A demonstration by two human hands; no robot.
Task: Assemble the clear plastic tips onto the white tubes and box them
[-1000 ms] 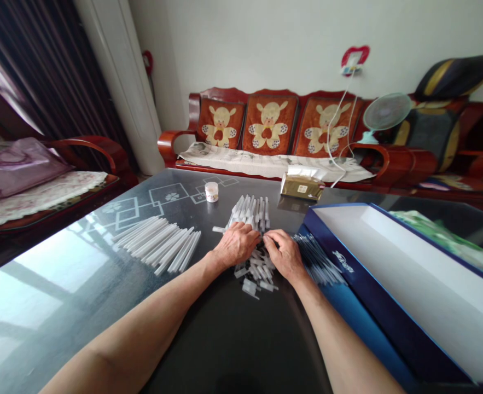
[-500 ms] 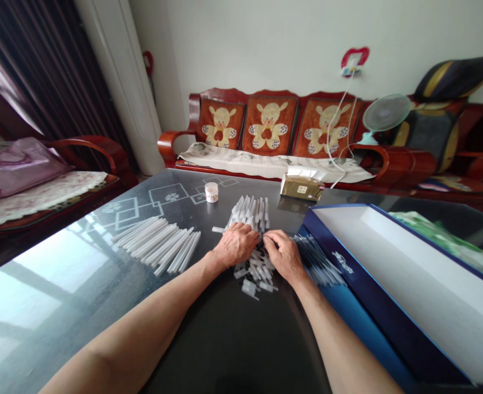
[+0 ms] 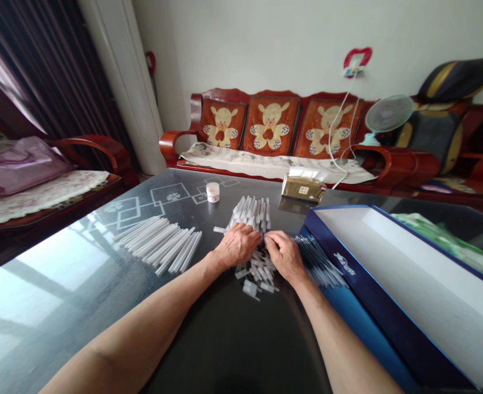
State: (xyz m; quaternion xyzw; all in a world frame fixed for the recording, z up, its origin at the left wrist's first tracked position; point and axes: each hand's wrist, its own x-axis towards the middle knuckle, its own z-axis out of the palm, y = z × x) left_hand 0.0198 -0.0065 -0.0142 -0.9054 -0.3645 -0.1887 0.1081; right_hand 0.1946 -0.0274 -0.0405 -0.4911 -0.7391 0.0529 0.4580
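My left hand [image 3: 241,243] and my right hand [image 3: 282,253] meet at the middle of the table, fingers bent and pinched close together. What they hold is too small and too hidden to name. Beneath and just in front of them lies a loose pile of small translucent plastic pieces [image 3: 260,269], like caps. Beyond my fingers is a cluster of whitish translucent sticks [image 3: 250,208], lying side by side. A row of long white tubes [image 3: 159,242] is spread out left of my left hand. Thin, dark-looking rods [image 3: 321,262] lie right of my right hand, against the blue box.
The dark glossy table [image 3: 233,339] carries a long blue box with a white inside [image 3: 422,273] on the right. A green-and-white plastic bag [image 3: 450,246] sits behind it. Farther back are a tissue box [image 3: 302,189] and a small round tub [image 3: 213,192]. A wooden sofa [image 3: 167,143] stands beyond.
The whole scene sits very slightly farther right in the view. My hands keep nearly the same pinched pose over the small pieces.
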